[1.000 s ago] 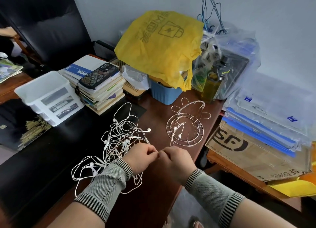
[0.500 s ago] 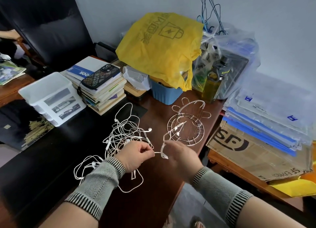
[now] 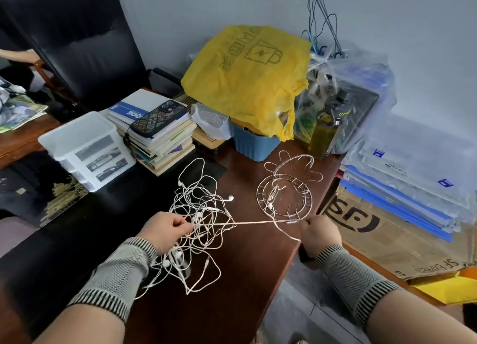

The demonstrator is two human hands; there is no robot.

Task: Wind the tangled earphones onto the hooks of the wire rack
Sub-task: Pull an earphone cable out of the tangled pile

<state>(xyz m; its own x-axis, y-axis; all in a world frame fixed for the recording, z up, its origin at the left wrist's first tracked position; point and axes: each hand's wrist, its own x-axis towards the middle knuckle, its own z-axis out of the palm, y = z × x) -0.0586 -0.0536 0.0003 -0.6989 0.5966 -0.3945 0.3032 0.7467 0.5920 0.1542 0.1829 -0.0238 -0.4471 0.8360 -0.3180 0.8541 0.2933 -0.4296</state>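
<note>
While my left hand pinches into the tangled earphones, my right hand grips one cable strand pulled out of the bundle. Strand runs taut and roughly level between the two hands, across the bare brown part of the desk.

Left: fingers curled, thumb and fingertips closed on cords at the left edge of the tangle. Part of the bundle hangs under that wrist, loose loops trailing toward me. One earbud sticks out at the upper right of the knot.

Right: fist closed around the strand, just at the near rim of the wire rack. A slack loop of cable curves from the fist back under the taut line.

Rack stands upright on the desk, right of the tangle, round base ring with hook loops up top. Some white cord already sits inside the frame on its left side; can't tell which hook it's on.

Around: blue bin under a yellow bag behind the rack, book stack with a phone on top to the left, white plastic box beside it. Both wrists in grey knit sleeves.
</note>
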